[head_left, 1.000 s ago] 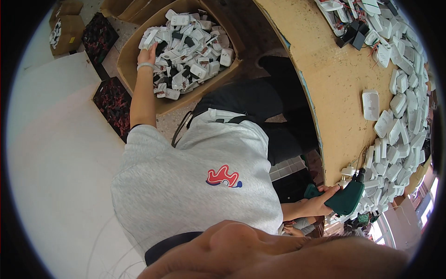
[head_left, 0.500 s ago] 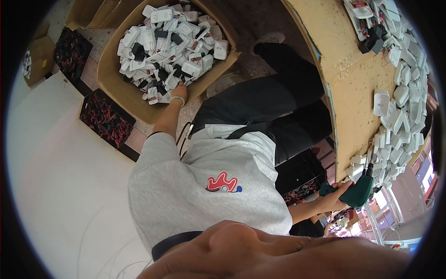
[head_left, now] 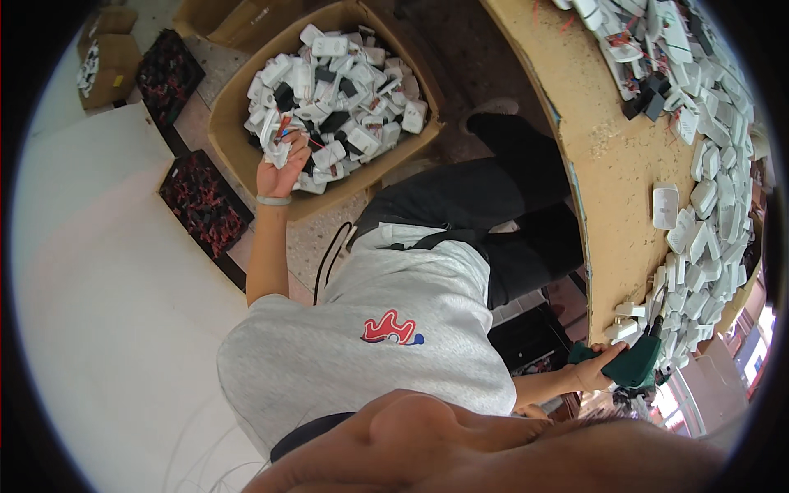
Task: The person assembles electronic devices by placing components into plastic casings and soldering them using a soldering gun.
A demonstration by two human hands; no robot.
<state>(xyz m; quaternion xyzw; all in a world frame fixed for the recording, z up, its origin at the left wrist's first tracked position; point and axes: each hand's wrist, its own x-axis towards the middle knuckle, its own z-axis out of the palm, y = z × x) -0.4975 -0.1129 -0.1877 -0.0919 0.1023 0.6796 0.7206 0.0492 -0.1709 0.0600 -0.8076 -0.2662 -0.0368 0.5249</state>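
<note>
A white plastic piece (head_left: 274,146) with an orange-red part and thin wires beside it is in the left hand (head_left: 283,168), whose fingers are bent narrowly around it, over the near part of a large cardboard box (head_left: 228,131). White housings (head_left: 362,140) mixed with black parts and red wires fill that box, which stands near a speckled floor (head_left: 333,230). The right hand (head_left: 588,371) is wrapped around the handle of a green power tool (head_left: 634,361) beside the table edge. The brown tabletop (head_left: 625,156) is marked with small specks; a lone white shell (head_left: 665,205) lies just beside a long heap of casings (head_left: 699,271). Two black trays (head_left: 207,204) of red-and-black parts sit left of the box, next to a broad white surface (head_left: 90,271). Bright windows (head_left: 744,353) show at lower right. A red-and-blue emblem (head_left: 390,329) marks the grey shirt (head_left: 353,283); dark lettering shows on another carton (head_left: 238,23), and a small yellow label (head_left: 117,80) on a farther one.
</note>
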